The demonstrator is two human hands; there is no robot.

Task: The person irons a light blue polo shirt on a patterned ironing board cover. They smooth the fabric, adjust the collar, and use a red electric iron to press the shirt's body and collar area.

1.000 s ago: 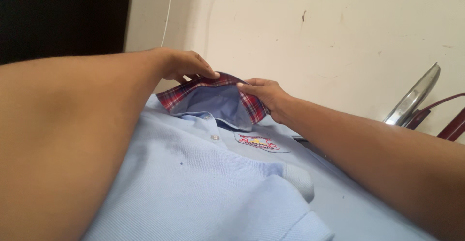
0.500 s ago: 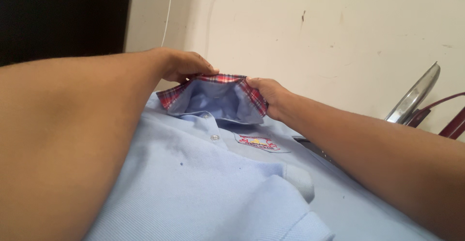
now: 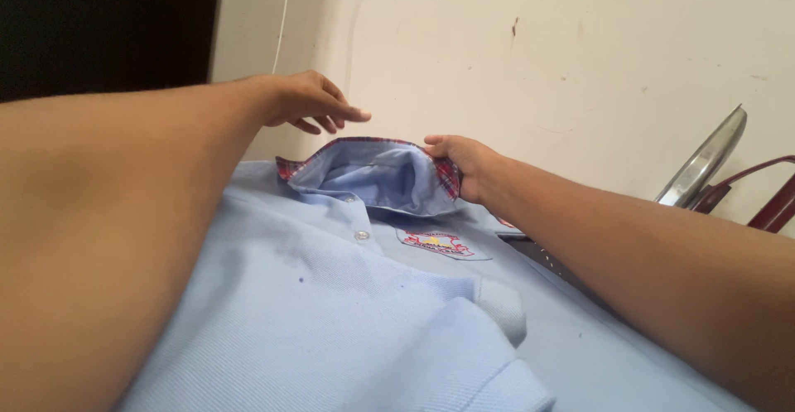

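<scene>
at the shirt's far edge, my left hand (image 3: 308,100) has let go, fingers spread above the collar (image 3: 373,172), while my right hand (image 3: 464,163) still pinches it.

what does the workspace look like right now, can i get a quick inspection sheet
surface: hidden under the shirt
job's things: light blue polo shirt lying flat, plaid-lined collar standing up, badge on chest
clutter: metal blade-like piece and dark red straps at right
hands: left hand open, hovering above collar; right hand pinching collar's right edge
cables: thin white cord running down wall
surroundings: scuffed cream wall, dark opening at left
</scene>
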